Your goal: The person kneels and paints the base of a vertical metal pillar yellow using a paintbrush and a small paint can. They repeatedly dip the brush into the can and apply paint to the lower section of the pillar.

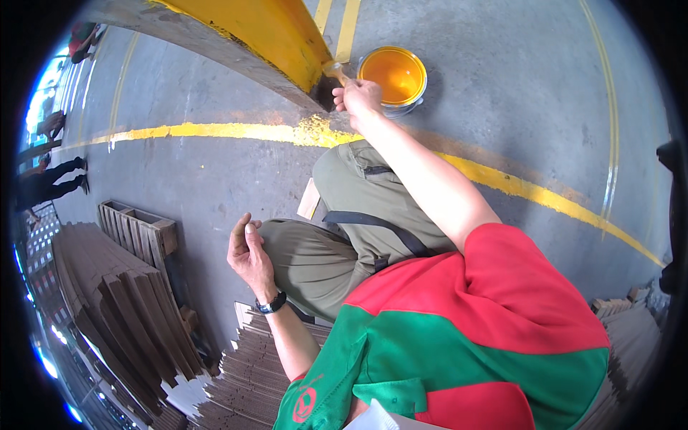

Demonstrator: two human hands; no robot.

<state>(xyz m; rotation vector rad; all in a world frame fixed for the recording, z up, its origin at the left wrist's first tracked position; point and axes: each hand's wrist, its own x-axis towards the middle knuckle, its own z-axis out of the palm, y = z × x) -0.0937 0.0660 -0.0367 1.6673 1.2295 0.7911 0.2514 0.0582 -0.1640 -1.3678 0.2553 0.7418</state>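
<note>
My right hand (360,98) is closed round the handle of a paintbrush (335,70). The brush head touches the lower edge of a yellow-painted steel post (283,36), close to the floor. Just right of that hand stands a round metal can (424,80) with yellow paint (391,74) inside. My left hand (251,254) is raised beside my bent knee, its fingers loosely curled and apart, with nothing visible in them. A dark watch (271,302) sits on the left wrist.
Yellow lines (502,175) cross the grey concrete floor (473,50). Stacks of brown cardboard sheets (118,294) and a wooden pallet (147,229) are at the left, with more cardboard (265,365) close behind me. Another person (54,179) is at the far left.
</note>
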